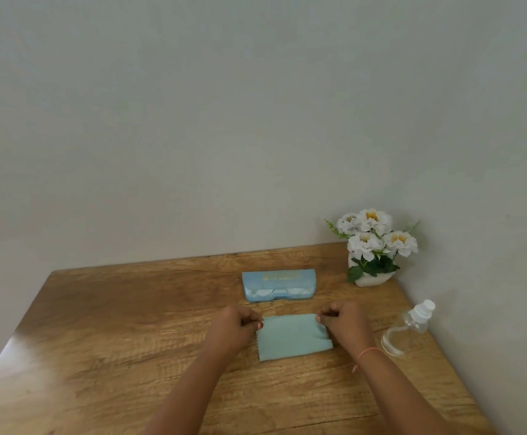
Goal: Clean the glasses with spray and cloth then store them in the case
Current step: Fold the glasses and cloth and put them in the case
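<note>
Head view, nearest: left hand (pixel 237 324) and right hand (pixel 343 321), each grip pinched on a far corner of the cloth (pixel 292 337), which lies flat on the counter (pixel 114 340).
Cloth axis: long side runs left to right between the hands.
Spray bottle (pixel 408 328): near the right hand, on its right.
Case (pixel 278 279): beyond the cloth, long axis left to right, about midway between the hands.
Glasses (pixel 263 292): probably the pale lens shapes at the case's near edge; not certain.
Far corner: flower pot (pixel 370 279).
Count: one cloth, one bottle, one case, one pot.

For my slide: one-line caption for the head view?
Table scene: left hand and right hand pinch cloth corners; case behind, bottle right.
</note>
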